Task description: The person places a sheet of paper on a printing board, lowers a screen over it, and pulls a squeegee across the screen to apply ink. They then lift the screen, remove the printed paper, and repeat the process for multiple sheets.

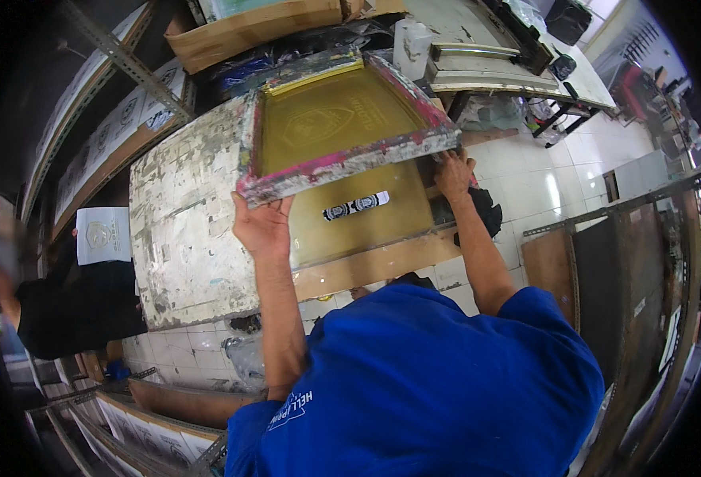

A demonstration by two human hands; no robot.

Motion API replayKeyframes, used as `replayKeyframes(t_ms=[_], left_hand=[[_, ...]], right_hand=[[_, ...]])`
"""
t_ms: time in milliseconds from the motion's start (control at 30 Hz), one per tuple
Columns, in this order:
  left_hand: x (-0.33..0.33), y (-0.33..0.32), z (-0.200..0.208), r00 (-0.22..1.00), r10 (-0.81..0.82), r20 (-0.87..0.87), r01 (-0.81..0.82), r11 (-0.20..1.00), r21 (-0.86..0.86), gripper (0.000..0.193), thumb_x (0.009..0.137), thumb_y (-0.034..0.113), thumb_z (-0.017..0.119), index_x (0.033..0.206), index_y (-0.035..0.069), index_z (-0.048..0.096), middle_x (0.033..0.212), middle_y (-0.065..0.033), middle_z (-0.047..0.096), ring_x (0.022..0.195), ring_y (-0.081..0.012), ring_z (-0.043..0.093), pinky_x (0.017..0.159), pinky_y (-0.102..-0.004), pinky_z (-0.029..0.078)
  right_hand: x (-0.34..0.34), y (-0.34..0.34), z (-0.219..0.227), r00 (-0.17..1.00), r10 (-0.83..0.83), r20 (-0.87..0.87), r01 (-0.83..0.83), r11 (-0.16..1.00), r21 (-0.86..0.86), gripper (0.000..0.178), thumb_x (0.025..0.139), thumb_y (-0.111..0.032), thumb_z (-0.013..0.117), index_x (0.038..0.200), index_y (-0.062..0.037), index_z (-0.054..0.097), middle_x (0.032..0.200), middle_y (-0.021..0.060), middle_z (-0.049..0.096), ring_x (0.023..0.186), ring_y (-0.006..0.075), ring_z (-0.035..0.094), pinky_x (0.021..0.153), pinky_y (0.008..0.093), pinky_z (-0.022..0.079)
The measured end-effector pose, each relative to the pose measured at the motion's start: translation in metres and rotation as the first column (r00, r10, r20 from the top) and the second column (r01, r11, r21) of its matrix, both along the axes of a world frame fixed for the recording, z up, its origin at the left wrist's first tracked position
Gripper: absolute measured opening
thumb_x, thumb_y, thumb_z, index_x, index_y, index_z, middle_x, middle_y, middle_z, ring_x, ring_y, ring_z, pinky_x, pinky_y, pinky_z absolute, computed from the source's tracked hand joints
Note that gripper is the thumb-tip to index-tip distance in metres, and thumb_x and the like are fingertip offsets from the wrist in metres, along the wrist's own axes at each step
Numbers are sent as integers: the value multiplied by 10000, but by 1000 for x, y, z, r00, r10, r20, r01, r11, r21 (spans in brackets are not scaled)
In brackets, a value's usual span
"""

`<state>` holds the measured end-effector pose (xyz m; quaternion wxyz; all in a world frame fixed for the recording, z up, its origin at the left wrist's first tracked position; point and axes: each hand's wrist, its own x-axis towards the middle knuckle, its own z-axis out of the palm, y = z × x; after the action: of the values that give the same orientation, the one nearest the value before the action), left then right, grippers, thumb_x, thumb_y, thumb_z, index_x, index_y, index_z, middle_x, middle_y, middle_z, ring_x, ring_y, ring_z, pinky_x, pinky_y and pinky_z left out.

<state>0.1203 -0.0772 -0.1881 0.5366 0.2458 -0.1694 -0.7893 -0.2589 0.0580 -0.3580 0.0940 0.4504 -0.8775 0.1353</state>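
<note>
Over one big, patchy table [187,226], two hands held up one wide frame [350,165] with a yellow middle.
The table took up the most room. Next came the frame, up above its right part, and I could not tell if the far side rested on anything. Under it was one flat, shiny yellow-brown panel [402,184]. Off to the left was one white sheet [102,236] with a shield picture. The left hand [265,228] had its fingers gripping the frame's near left corner. The right hand [455,173] was at the near right corner; some fingers were hidden, but they seemed to grip too. One corner each probably shared the weight and stopped any tipping. Smallest was one black-and-white strip [356,207], showing on the panel.
</note>
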Motion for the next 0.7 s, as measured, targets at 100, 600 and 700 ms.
replayKeyframes(t_ms=[100, 600, 700], left_hand=[[-1, 7, -24, 999, 19, 41, -22, 997, 71, 634, 1041, 515, 434, 1445, 25, 434, 1438, -232, 502, 1309, -413, 509, 1094, -602, 443], [1, 36, -142, 982, 111, 153, -155, 936, 316, 760, 973, 603, 524, 1488, 55, 411, 1537, -192, 407, 1404, -405, 395, 1144, -612, 362], [0, 39, -142, 972, 76, 220, -132, 958, 253, 781, 977, 643, 487, 1486, 55, 416, 1525, -190, 425, 1403, -373, 409, 1127, -578, 383]], right_hand=[[6, 10, 9, 989, 143, -22, -143, 990, 2, 393, 715, -116, 675, 1100, -80, 741, 1064, 128, 715, 1172, 322, 531, 897, 504, 369], [112, 81, 46, 810, 580, 89, -545, 800, -252, 452, 723, -129, 727, 1171, -76, 694, 1099, 84, 645, 1176, 314, 530, 990, 490, 363], [91, 91, 54, 830, 555, 60, -513, 800, -310, 478, 733, -144, 741, 1202, -72, 686, 1156, 86, 632, 1182, 318, 528, 994, 483, 358]])
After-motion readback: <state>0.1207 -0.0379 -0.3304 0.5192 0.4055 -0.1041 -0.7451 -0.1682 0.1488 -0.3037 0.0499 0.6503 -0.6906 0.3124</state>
